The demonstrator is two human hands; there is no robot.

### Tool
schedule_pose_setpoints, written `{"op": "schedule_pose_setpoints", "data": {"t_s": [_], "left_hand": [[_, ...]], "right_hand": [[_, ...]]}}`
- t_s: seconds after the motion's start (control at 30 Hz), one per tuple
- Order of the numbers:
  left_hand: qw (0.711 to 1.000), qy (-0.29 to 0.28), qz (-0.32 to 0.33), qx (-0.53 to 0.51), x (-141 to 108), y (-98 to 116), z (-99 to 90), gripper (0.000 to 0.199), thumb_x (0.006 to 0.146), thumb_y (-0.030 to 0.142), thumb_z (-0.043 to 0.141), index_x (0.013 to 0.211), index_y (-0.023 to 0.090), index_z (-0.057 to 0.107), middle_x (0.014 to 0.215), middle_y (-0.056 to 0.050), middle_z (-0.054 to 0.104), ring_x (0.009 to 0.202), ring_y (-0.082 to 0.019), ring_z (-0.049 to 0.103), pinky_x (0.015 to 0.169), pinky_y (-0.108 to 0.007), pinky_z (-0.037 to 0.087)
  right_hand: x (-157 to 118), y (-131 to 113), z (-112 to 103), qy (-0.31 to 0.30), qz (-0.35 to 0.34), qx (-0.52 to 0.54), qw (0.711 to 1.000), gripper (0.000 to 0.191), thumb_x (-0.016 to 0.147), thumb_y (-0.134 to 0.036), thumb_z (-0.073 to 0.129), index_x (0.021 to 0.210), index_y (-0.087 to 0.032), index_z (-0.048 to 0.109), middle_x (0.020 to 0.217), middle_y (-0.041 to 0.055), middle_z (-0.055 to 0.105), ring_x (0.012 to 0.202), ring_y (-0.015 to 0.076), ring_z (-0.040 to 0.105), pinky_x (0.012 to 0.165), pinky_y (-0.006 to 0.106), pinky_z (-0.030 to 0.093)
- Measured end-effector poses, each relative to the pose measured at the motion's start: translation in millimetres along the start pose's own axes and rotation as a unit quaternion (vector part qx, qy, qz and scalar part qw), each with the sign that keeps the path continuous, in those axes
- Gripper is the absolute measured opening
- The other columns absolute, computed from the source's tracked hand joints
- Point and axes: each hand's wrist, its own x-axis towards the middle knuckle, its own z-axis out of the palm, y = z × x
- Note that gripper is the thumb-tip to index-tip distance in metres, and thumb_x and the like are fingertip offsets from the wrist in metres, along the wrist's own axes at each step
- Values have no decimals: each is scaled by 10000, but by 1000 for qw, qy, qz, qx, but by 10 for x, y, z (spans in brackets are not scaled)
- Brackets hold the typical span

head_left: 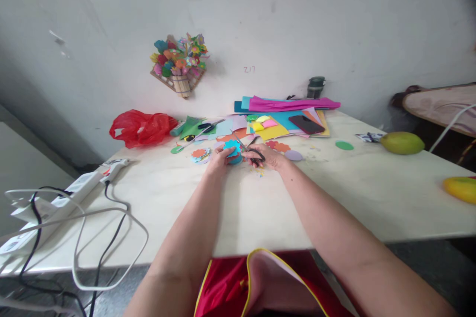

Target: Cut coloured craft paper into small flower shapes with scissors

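My left hand (220,156) pinches a blue paper piece (233,150) with a scalloped edge, held just above the table. In my right hand (268,156) is a pair of scissors (256,154), fingers in its dark handles. Its blades point up and left, beside the paper's right edge; I cannot tell whether they touch it. Left of my left hand lies a small pile of flower-shaped paper cutouts (201,155). Orange paper flowers (281,147) and a lilac paper circle (293,156) lie just beyond my right hand. Tiny paper scraps (259,173) are scattered below the scissors.
Coloured paper sheets (277,131) cover the table's back, with a phone (307,124) on them. A red plastic bag (143,127) sits back left. A power strip (55,208) with loose cables occupies the left side. A green-yellow fruit (402,143) lies right, near a green circle (344,145).
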Motion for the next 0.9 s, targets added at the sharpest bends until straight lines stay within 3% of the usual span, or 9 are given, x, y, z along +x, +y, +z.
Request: {"op": "schedule_pose_setpoints", "data": {"t_s": [0.3,0.53,0.7,0.9], "left_hand": [[999,-28,21,5,19,-26,-29,372,512,335,886,748,145,671,704,-27,690,591,-139,633,660,-285,539],[999,-9,50,-8,36,-17,-43,338,498,323,898,658,146,657,576,26,616,515,-91,564,701,-288,553],[998,0,53,-22,11,13,-14,356,476,300,902,717,134,699,715,-33,703,659,-151,657,749,-314,553],[998,0,45,-31,18,2,-10,335,468,272,900,695,129,698,726,-51,715,704,-191,687,770,-345,566]], "right_hand": [[-15,-12,12,-9,-4,-5,1000,376,696,-448,792,721,-142,574,546,-6,613,389,58,517,290,141,272],[-7,5,2,-19,-3,-18,1000,359,722,-439,774,735,-144,569,559,-3,626,398,61,534,300,140,293],[-12,20,3,-21,-6,-15,1000,331,752,-418,751,758,-143,567,577,2,638,417,69,558,311,138,314],[-32,-20,45,-6,0,-16,1000,287,802,-360,714,718,-141,549,560,4,625,399,64,546,302,134,311]]}}
